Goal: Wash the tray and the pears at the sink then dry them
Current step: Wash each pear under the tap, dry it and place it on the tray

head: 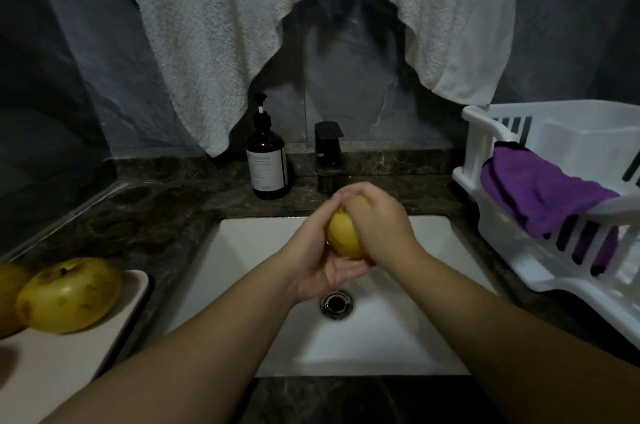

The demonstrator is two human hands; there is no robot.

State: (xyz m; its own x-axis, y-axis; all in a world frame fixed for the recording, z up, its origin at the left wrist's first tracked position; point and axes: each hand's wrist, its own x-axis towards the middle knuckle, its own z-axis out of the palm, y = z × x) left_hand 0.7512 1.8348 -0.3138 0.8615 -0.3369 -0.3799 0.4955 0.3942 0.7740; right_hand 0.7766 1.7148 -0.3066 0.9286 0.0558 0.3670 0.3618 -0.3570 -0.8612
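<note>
Soap bottle (267, 160) beside faucet (328, 149); purple cloth (540, 196) over rack (568, 250).

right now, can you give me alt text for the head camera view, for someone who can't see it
Two bare hands, the left hand below and the right hand on top, hold a yellow pear over a white sink in front of a black faucet. Two more pears sit on a pale tray on the left counter; a white rack with a purple cloth stands on the right.
</note>
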